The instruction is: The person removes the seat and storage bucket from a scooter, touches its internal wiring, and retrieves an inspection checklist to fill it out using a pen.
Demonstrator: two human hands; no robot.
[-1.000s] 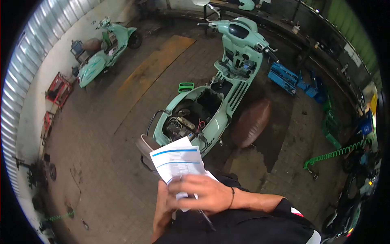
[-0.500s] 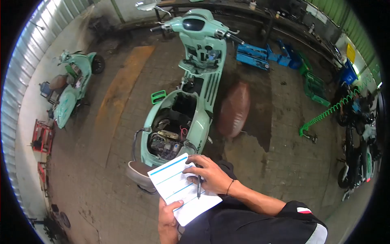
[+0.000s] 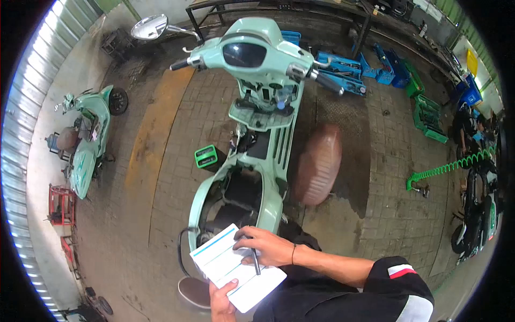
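Note:
My left hand [image 3: 222,301] grips a white paper form [image 3: 220,263] with blue lines by its lower left edge, thumb on top. Over the paper's upper right part lies my right hand [image 3: 271,248], with a dark pen [image 3: 256,262] held between its fingers and pointing down toward the page. Whether the pen tip touches the paper, I cannot tell. Just beyond the paper stands a mint green scooter [image 3: 272,206], its under-seat bay open. The paper and my hands cover part of that bay. A brown scooter seat [image 3: 320,166] rests on the floor to the scooter's right.
A green-and-black box [image 3: 206,156] sits left of the scooter. Blue toolboxes [image 3: 340,75] and a green crate [image 3: 429,118] are at the back right. A green coiled hose [image 3: 445,170] hangs at right near a motorcycle [image 3: 475,214]. Another green scooter [image 3: 91,145] stands left.
The view has shifted, so the scooter's front appears larger and lower, and its mirror shows fully. Both hands keep the paper and pen, which sit slightly lower and further left in view.

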